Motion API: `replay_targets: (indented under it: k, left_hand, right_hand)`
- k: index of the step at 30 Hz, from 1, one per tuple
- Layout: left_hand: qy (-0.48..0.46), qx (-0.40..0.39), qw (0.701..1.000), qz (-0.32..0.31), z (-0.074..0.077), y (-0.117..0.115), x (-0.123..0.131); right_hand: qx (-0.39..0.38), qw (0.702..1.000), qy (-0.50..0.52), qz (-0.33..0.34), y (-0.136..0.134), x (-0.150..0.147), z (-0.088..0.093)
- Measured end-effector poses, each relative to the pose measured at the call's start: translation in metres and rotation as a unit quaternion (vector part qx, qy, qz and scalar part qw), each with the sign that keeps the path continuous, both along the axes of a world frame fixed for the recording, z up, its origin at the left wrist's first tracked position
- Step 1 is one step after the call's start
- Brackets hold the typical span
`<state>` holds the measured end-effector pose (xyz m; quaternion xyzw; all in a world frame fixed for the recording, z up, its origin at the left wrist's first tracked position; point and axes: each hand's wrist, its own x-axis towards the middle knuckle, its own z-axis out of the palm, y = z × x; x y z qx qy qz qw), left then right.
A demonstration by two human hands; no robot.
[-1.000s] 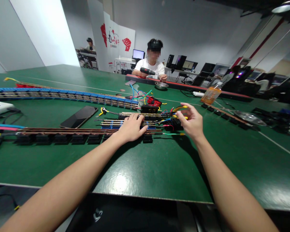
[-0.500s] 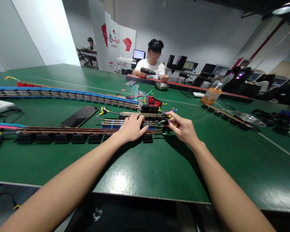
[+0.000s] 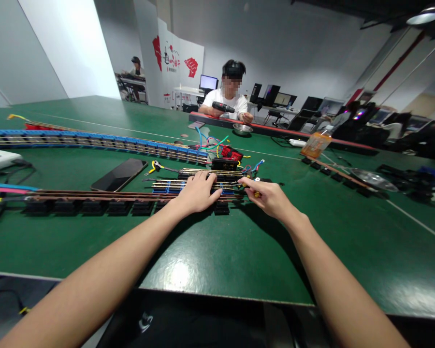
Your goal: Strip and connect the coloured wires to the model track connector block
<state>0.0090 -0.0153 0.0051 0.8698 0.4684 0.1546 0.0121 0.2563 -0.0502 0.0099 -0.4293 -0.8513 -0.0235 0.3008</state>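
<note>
My left hand (image 3: pixel 197 193) lies palm down, fingers spread, on a short stack of model track sections with blue ties (image 3: pixel 166 185), at the right end of a long brown track (image 3: pixel 94 196) on the green table (image 3: pixel 221 261). My right hand (image 3: pixel 270 198) is closed in a pinch on a small yellow-handled tool (image 3: pixel 255 195), forefinger pointing left at the track's right end, just beside my left fingertips. Most of the tool is hidden in my palm. Coloured wires (image 3: pixel 253 167) lie just behind my right hand.
A dark phone (image 3: pixel 119 175) lies left of the tracks, with a long blue-tied track (image 3: pixel 94 141) behind it. A red device (image 3: pixel 231 153) and a wire bundle (image 3: pixel 212 141) sit beyond. Another track (image 3: pixel 333 174) runs at the right. A person (image 3: pixel 228 99) across the table holds a drill (image 3: pixel 223 107).
My right hand has dropped from above the wires and moved left to the track's end, closing on the yellow-handled tool. My left hand has stayed on the track.
</note>
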Motion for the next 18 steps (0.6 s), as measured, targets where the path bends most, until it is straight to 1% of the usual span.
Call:
replay_targets:
  k: [5, 9, 11, 13, 16, 18]
  left_hand:
    - [0.001, -0.001, 1.000, -0.002, -0.0006, 0.0005, -0.0002]
    - [0.001, 0.000, 1.000, -0.002, -0.0012, 0.0013, -0.0002]
    - [0.000, 0.002, 1.000, -0.003, -0.0014, 0.0015, -0.0002]
    - [-0.001, 0.001, 1.000, -0.004, -0.0016, 0.0018, -0.0003]
    - [-0.001, 0.001, 1.000, -0.004, -0.0021, 0.0026, -0.0007]
    - [-0.001, 0.001, 1.000, -0.006, -0.0025, 0.0032, -0.0010]
  right_hand:
    - [0.035, 0.998, -0.031, -0.049, -0.0034, 0.0023, -0.0017]
    - [0.068, 0.996, -0.019, -0.061, -0.0041, 0.0019, -0.0014]
    - [0.083, 0.994, 0.014, -0.075, -0.0036, 0.0010, -0.0009]
    - [0.100, 0.987, 0.072, -0.107, -0.0027, 0.0007, -0.0008]
    - [0.130, 0.962, 0.172, -0.166, -0.0008, 0.0023, -0.0023]
    - [0.139, 0.946, 0.221, -0.192, 0.0009, 0.0043, -0.0038]
